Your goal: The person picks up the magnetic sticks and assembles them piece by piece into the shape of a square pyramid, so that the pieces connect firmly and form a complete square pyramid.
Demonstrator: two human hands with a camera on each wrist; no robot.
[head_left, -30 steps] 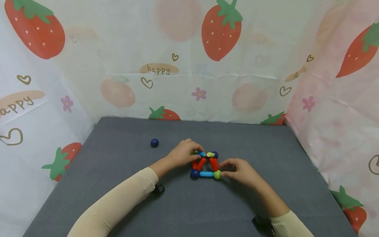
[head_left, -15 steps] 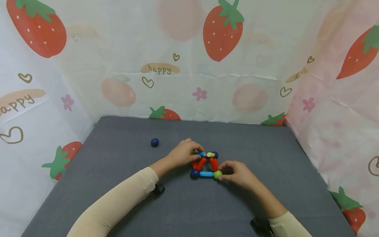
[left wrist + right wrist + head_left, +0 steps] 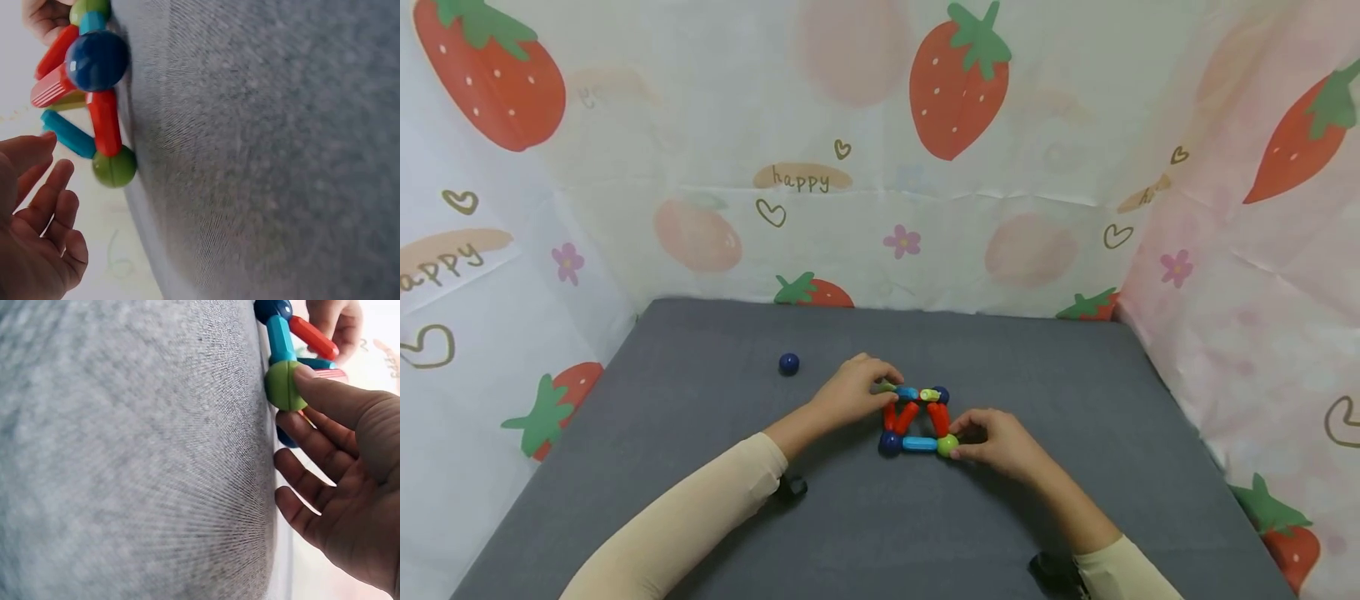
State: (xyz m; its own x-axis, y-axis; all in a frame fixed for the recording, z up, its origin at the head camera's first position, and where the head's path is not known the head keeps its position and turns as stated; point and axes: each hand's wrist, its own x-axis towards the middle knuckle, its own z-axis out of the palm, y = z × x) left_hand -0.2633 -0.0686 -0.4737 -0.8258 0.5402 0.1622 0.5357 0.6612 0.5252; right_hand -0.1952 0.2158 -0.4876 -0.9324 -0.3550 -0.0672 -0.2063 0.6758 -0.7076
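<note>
A toy frame of magnetic building sticks and balls stands on the grey cloth. Its near side has a dark blue ball [image 3: 891, 443], a light blue stick [image 3: 919, 444] and a green ball [image 3: 947, 445], with red sticks [image 3: 907, 418] slanting up behind. My right hand [image 3: 1003, 443] pinches the green ball between thumb and index finger, its other fingers loosely bent in the right wrist view. At the far left corner my left hand [image 3: 850, 390] holds a blue stick [image 3: 70, 133], thumb on its end. The left index fingertip is hidden behind the thumb.
A loose dark blue ball [image 3: 788, 364] lies on the cloth-covered table [image 3: 715, 367], behind and left of the frame. Strawberry-print sheets [image 3: 700, 125] hang around the back and sides. Dark wrist camera mounts [image 3: 1056, 575] hang under both forearms.
My right hand has moved slightly left and down, its thumb and index finger closing onto the green ball. The left hand and the frame hold almost the same place.
</note>
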